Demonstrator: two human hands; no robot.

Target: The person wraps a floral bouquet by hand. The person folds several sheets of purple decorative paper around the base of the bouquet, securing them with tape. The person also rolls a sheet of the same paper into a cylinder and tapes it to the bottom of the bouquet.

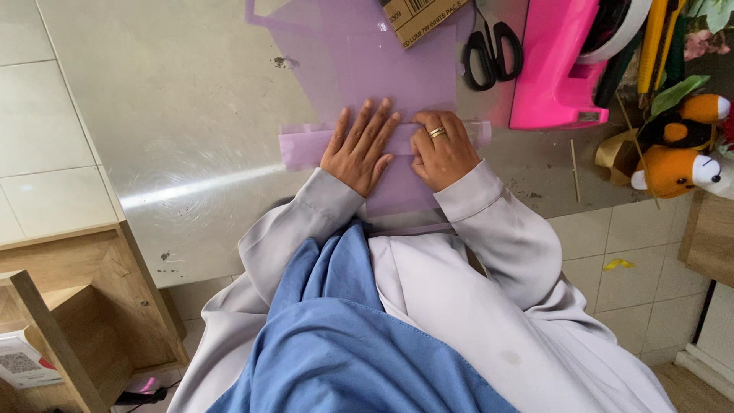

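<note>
Both hands are pressing on a folded lilac paper sheet (344, 53) lying on the grey table (191, 115): left hand (359, 147) flat with fingers spread, right hand (443, 149) curled beside it. Beyond the sheet, black scissors (493, 47) and a pink tape dispenser (554, 65) are lying.

Both hands are down flat-ish, side by side, on the lilac sheet (359, 69). Left hand (358, 149) has fingers spread and straight, palm pressing down. Right hand (442, 149) is curled, knuckles up, fingertips tucked under. Both forearms angle in toward each other.
</note>
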